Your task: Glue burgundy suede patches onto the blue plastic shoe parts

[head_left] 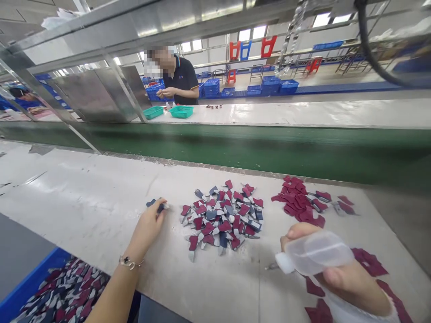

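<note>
My left hand (153,220), with a bracelet on its wrist, is closed at the tabletop left of the pile, its fingers on a small navy piece (161,207) that they partly hide. My right hand (350,282) is wrapped round a translucent squeeze bottle (316,253). The bottle lies tilted in the grip, its white cap and thin tip pointing left and down over the table. Between the hands spreads a heap of small maroon, navy and light grey pieces (222,217). Beyond the bottle is a loose pile of flat maroon pieces (294,197).
More maroon pieces (368,262) lie around my right forearm. A blue bin (32,280) full of similar pieces stands below the table at left. Past the green conveyor belt (188,143), a person (182,76) works near green trays (181,112). A dark cable (367,45) hangs at upper right.
</note>
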`<control>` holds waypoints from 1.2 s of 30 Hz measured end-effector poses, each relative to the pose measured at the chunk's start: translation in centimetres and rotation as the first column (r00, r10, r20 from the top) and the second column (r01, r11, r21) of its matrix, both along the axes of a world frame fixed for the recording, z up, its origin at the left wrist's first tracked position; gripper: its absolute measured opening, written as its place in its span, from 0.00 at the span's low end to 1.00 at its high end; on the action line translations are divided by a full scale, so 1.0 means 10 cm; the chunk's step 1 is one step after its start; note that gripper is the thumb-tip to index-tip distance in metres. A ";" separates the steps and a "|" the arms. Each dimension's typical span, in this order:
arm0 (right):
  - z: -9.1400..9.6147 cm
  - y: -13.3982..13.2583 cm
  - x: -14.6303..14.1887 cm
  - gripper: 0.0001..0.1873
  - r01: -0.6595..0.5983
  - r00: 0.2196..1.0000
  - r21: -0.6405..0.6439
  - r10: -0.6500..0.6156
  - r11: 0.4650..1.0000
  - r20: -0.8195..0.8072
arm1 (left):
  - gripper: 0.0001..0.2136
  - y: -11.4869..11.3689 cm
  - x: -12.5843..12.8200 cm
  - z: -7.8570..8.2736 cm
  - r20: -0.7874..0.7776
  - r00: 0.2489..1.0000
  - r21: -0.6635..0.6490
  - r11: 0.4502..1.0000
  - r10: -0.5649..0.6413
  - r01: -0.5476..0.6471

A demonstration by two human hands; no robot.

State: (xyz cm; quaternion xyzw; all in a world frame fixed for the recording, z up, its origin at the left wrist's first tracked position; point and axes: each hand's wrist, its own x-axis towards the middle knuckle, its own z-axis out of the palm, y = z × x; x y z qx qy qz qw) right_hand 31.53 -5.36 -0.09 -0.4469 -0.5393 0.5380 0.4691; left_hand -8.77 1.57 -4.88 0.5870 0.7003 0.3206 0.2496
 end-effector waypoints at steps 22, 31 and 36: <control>0.19 -0.12 0.02 0.24 0.015 0.995 -0.099 -0.025 0.995 -0.101 | 0.08 -0.05 1.46 0.18 0.569 0.751 0.055 0.927 -0.334 0.370; 0.08 0.00 0.08 0.22 -0.206 0.976 -0.086 0.198 0.975 -0.086 | 0.07 -0.05 1.46 0.23 0.645 0.680 -0.031 0.876 -0.350 0.481; 0.09 -0.07 0.01 0.21 -0.198 0.968 -0.198 0.159 0.960 -0.195 | 0.05 -0.10 1.45 0.18 0.579 0.665 0.086 0.846 -0.472 0.526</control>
